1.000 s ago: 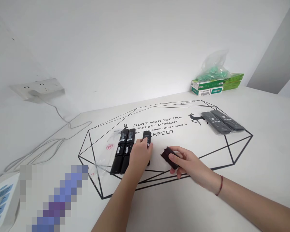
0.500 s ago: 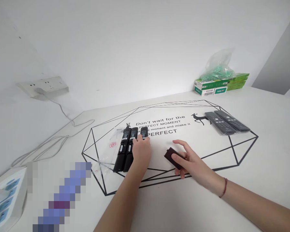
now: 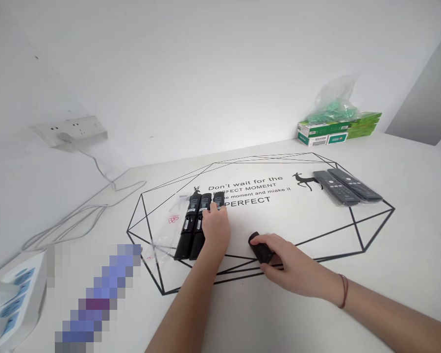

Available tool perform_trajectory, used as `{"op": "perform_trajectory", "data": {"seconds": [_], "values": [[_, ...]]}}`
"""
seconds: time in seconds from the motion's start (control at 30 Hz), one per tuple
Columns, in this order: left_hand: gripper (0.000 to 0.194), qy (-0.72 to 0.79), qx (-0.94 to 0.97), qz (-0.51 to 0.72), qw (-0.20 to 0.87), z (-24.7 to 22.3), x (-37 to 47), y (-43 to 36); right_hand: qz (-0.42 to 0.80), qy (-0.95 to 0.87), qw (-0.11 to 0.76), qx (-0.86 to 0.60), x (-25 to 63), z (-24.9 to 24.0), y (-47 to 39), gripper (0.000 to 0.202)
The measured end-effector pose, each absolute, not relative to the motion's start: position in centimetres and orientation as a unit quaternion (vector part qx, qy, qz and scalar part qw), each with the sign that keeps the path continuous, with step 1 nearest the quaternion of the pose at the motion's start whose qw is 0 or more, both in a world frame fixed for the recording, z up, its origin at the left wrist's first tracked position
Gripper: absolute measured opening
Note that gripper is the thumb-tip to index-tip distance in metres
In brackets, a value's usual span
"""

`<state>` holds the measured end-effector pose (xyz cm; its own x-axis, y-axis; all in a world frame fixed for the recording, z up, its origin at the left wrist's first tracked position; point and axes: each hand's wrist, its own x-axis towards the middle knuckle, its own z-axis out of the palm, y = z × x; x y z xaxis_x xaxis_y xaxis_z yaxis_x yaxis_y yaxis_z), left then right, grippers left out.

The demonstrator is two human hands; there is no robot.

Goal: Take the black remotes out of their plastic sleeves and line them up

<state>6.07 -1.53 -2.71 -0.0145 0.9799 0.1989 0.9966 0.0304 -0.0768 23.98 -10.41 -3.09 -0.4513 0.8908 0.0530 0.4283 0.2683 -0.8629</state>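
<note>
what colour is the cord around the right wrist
The cord on the right wrist is dark red, seen best in the head view.

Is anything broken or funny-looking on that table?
Nothing looks broken or spilled. But two black remotes lie face down on the table with their battery compartments uncovered, and the right hand holds a small black piece, perhaps a loose cover. Also, the printed word "miake" looks misspelled.

Wears a thin, dark red cord bracelet around the right wrist, loosely looped in what look like two strands. Has bare hands and bare forearms.
</note>
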Motion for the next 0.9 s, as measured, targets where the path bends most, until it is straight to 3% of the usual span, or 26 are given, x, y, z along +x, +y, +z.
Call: {"op": "perform_trajectory", "data": {"seconds": [0.37,0.67,0.9], "values": [[0.035,-0.707,-0.697,-0.053,0.102,-2.0,5.8,-1.8,0.247,-0.849,0.229,-0.408,26.2,-2.1,-9.4,0.038],[0.039,-0.735,-0.647,-0.193,0.07,1.7,2.7,-2.6,0.177,-0.879,0.218,-0.385,24.9,-2.9,-9.1,0.024],[0.039,-0.739,-0.635,-0.226,-0.01,2.4,-0.3,-2.1,0.119,-0.91,0.219,-0.332,20.4,-4.5,-9.6,0.048]]}}
